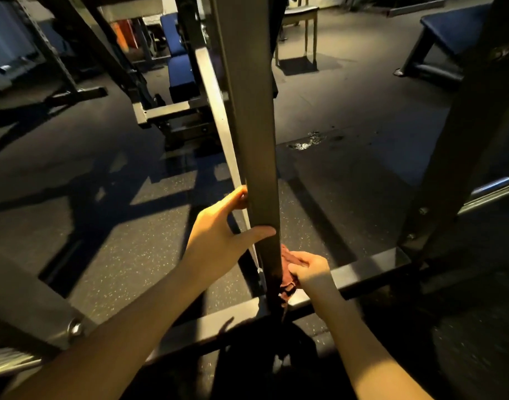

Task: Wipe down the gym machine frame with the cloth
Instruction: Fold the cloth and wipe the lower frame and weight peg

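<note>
A dark grey upright post of the gym machine frame (254,157) rises through the middle of the view. My left hand (218,235) grips this post, thumb across its near face and fingers curled behind its left edge. Just below, my right hand (311,271) holds a bunched reddish-brown cloth (288,280) and presses it against the post's right side, close to where the post meets a low horizontal base bar (363,274). Part of the cloth hangs down past the bar.
Another frame upright (461,157) stands at the right and a bolted grey beam (31,298) at the lower left. A wet patch (311,141) shines on the rubber floor beyond. Blue padded benches (452,33) and a stool (298,27) stand further back.
</note>
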`<state>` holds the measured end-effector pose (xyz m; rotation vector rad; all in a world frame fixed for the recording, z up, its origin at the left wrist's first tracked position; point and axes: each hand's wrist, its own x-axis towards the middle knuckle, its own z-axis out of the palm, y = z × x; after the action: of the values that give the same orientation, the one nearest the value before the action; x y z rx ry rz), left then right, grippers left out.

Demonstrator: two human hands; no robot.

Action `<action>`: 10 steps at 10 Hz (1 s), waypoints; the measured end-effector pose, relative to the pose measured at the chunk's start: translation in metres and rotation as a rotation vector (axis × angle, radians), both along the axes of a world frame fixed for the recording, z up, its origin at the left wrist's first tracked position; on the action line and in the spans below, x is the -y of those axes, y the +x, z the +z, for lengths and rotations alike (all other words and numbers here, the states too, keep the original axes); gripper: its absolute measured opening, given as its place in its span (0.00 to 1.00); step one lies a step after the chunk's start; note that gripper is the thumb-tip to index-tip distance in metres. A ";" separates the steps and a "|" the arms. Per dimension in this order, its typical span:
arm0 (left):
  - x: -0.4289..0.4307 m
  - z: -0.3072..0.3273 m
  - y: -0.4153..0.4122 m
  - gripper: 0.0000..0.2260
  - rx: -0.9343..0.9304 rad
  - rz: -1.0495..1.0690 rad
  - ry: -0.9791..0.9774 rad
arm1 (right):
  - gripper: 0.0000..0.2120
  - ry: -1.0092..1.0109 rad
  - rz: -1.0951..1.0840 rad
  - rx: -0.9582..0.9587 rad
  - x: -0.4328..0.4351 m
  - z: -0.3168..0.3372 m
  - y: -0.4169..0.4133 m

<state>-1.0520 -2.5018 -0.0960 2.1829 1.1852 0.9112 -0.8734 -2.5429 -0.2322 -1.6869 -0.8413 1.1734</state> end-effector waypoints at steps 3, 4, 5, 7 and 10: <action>-0.005 0.008 -0.001 0.26 -0.083 0.002 -0.016 | 0.18 -0.103 0.028 0.013 -0.012 0.044 -0.011; -0.003 0.011 -0.001 0.27 -0.120 -0.002 0.001 | 0.19 -0.045 0.038 0.014 -0.008 0.055 -0.011; -0.004 0.011 0.000 0.27 -0.123 0.004 0.027 | 0.16 0.039 0.029 0.028 -0.003 0.059 -0.008; 0.004 0.021 0.004 0.21 -0.161 0.048 -0.102 | 0.11 0.170 0.085 -0.008 -0.006 0.093 -0.004; 0.021 0.079 0.012 0.25 -0.002 0.196 -0.254 | 0.11 0.332 0.248 -0.234 -0.004 0.167 0.013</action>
<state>-1.0396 -2.5226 -0.0171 1.8923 1.4507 0.7865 -0.8606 -2.5389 -0.0655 -1.1758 -1.0521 1.2863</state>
